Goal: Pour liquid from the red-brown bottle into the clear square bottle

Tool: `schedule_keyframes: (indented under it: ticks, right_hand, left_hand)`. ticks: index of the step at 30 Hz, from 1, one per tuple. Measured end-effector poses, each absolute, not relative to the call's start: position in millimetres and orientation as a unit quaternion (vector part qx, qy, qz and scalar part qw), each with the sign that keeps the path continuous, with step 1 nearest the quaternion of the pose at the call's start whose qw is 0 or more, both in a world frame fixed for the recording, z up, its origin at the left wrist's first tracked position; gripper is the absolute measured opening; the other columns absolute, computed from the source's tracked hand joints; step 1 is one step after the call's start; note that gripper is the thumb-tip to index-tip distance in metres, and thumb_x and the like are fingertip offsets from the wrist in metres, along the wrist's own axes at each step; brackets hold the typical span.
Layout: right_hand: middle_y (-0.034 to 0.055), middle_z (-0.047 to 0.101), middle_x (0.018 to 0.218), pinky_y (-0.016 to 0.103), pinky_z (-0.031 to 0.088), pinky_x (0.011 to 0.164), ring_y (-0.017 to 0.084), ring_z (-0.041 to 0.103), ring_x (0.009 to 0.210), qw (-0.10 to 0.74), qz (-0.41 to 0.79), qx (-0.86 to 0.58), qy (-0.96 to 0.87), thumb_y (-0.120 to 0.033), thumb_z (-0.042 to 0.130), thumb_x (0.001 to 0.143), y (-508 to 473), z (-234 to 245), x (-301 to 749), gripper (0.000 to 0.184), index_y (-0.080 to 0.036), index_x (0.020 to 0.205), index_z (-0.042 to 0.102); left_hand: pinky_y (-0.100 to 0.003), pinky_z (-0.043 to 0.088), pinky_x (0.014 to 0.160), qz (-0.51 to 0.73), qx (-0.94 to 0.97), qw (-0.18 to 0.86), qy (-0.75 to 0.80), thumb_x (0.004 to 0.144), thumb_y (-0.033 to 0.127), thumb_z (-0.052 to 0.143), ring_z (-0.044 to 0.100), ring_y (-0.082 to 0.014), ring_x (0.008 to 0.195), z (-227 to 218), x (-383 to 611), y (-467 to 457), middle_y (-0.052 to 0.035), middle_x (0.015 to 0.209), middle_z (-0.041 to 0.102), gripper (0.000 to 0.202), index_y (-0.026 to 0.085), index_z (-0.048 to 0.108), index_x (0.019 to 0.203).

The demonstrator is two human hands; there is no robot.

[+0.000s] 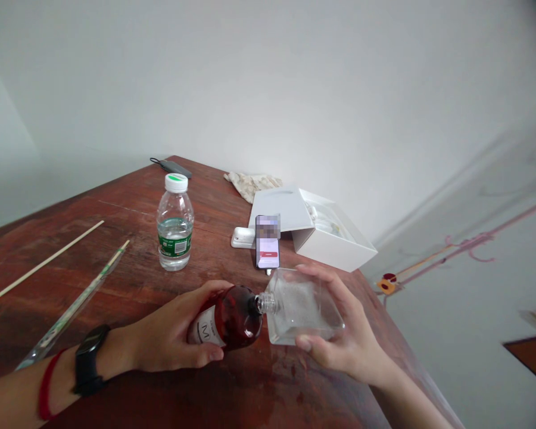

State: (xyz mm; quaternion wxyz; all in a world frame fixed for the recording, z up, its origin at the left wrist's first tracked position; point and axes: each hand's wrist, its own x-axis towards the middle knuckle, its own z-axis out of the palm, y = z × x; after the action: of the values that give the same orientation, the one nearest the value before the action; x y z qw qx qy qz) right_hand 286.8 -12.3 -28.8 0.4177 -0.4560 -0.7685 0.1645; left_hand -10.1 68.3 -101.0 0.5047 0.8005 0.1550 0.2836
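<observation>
My left hand [174, 339] is closed round a dark red bottle [230, 319] with a white label, tipped on its side with its neck pointing right. The neck meets the mouth of a clear square glass container [301, 307], tilted and gripped by my right hand [339, 339]. Both are held low over the near part of the brown wooden table [116, 208]. A black watch and a red band sit on my left wrist.
A small water bottle [175, 223] with a white cap stands mid-table. Behind the glass lie a phone [267, 241] with a lit screen, a small white device [243, 237] and an open white box [321, 229]. Two long thin sticks [49, 259] lie at left.
</observation>
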Motion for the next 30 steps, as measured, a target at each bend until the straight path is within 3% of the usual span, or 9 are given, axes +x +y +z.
schedule_keyframes:
  ticks: [11,21,30]
  right_hand:
    - [0.0054,0.076,0.122,0.030,0.065,0.072,0.023,0.078,0.090,0.421,0.171,-0.442,-0.774,-0.053,0.082,0.086,-12.1,-24.4,284.8,0.066,-0.032,0.143,0.056]
    - [0.0055,0.076,0.124,0.029,0.065,0.076,0.023,0.079,0.094,0.426,0.180,-0.439,-0.770,-0.042,0.086,0.083,-13.0,-26.6,285.5,0.069,-0.032,0.144,0.056]
    - [0.0037,0.075,0.124,0.028,0.065,0.077,0.022,0.078,0.095,0.424,0.155,-0.443,-0.775,-0.048,0.085,0.084,-12.9,-27.4,286.8,0.068,-0.035,0.145,0.057]
  left_hand:
    - [-0.042,0.056,0.106,0.288,0.799,0.503,0.159,0.092,0.049,0.077,0.068,-0.0329,0.121,-102.1,-11.0,67.8,-0.0108,0.141,0.064,0.071,0.024,0.044,0.150]
    - [-0.043,0.053,0.107,0.283,0.799,0.506,0.162,0.092,0.047,0.079,0.067,-0.0332,0.123,-102.9,-11.2,68.1,-0.0103,0.142,0.064,0.074,0.025,0.042,0.151]
    - [-0.041,0.054,0.106,0.284,0.804,0.500,0.151,0.093,0.046,0.078,0.067,-0.0320,0.124,-105.4,-11.4,69.6,-0.0099,0.142,0.064,0.072,0.025,0.042,0.151]
